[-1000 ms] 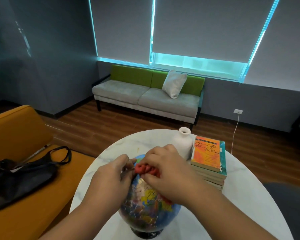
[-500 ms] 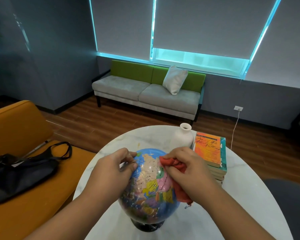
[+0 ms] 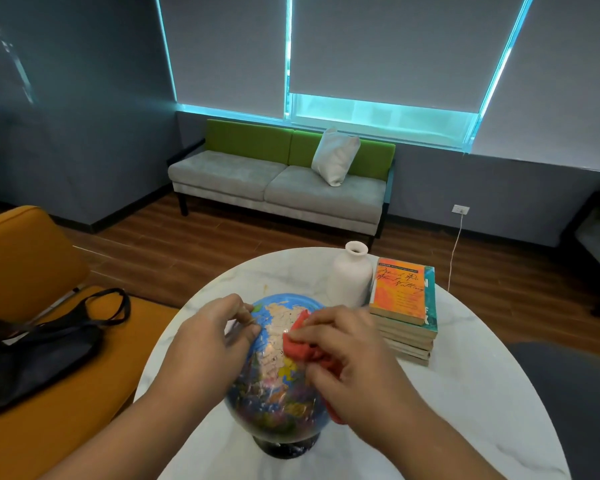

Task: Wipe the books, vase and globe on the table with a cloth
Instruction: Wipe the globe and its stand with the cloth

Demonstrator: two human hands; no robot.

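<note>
Head view: globe (image 3: 278, 375) sits on its dark base at the near side of the round table (image 3: 482, 410). Left hand (image 3: 205, 344) has its fingers curled against the globe's upper left, bracing it. Right hand (image 3: 354, 368) is clamped on the bunched red cloth (image 3: 302, 348), pressing it onto the upper right of the sphere. Risk: the base is narrow, so a hard sideways wipe could spin or tip the globe if the left hand slackens. Farther back, the white vase (image 3: 350, 278) stands upright just beside the stacked books (image 3: 406, 306). A wide right-hand stroke could clip it.
</note>
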